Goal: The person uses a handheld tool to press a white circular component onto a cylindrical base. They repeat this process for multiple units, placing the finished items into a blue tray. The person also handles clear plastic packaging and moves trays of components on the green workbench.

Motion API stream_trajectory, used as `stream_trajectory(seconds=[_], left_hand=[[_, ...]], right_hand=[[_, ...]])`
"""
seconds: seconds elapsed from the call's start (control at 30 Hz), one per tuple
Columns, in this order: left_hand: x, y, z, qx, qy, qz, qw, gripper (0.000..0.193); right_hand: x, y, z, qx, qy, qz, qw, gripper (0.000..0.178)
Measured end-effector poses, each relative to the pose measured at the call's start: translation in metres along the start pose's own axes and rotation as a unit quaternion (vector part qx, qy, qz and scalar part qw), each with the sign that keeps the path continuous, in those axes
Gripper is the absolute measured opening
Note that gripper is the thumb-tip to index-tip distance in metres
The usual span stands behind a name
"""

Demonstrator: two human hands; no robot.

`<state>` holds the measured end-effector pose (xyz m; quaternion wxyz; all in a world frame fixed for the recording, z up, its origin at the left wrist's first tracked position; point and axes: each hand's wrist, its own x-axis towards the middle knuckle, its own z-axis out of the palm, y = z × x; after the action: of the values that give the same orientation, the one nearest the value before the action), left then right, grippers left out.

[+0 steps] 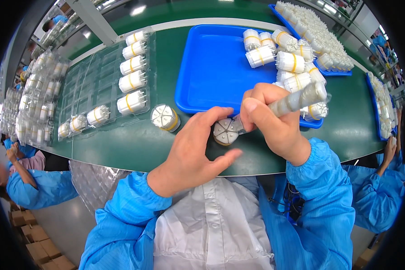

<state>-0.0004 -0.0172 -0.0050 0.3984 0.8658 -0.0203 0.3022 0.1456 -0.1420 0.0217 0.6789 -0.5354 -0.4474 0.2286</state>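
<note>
My right hand (276, 119) is closed round a tool with a thick pale handle (299, 99), which looks wrapped in tape. Its lower end, partly hidden by my fingers, slants down to a white cylinder (225, 131) standing on the green table. The cylinder's round top is split into wedge segments. My left hand (191, 150) curves about the left of that cylinder, thumb and fingers apart; whether a fingertip touches it I cannot tell. A similar cylinder (164, 117) with a yellow band stands upright left of my left hand.
A blue tray (211, 67) holds several yellow-banded cylinders (292, 63) at its right. On the left lies a clear plastic blister tray (90, 76) partly filled with cylinders, beside stacked filled trays (38, 99). More blue trays (333, 72) of white parts stand right. Co-workers' blue sleeves (42, 186) show at both sides.
</note>
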Motion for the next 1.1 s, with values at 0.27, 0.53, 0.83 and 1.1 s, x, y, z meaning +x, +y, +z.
stream_trajectory(seconds=[0.27, 0.53, 0.83, 1.1], left_hand=[[-0.002, -0.001, -0.001, 0.009, -0.003, 0.017, 1.000, 0.060], [0.001, -0.001, -0.002, -0.009, -0.019, 0.016, 1.000, 0.059], [-0.012, 0.007, -0.015, -0.065, -0.005, -0.062, 0.996, 0.058], [-0.029, 0.046, -0.071, -0.340, 0.074, -0.210, 0.914, 0.062]], right_hand=[[0.003, -0.012, -0.004, 0.040, 0.024, 0.011, 0.999, 0.028], [0.003, -0.004, -0.001, 0.000, -0.005, 0.005, 1.000, 0.029], [0.008, -0.016, -0.008, 0.014, 0.062, 0.023, 0.998, 0.030], [0.007, -0.010, -0.004, -0.007, 0.057, 0.044, 0.997, 0.031]])
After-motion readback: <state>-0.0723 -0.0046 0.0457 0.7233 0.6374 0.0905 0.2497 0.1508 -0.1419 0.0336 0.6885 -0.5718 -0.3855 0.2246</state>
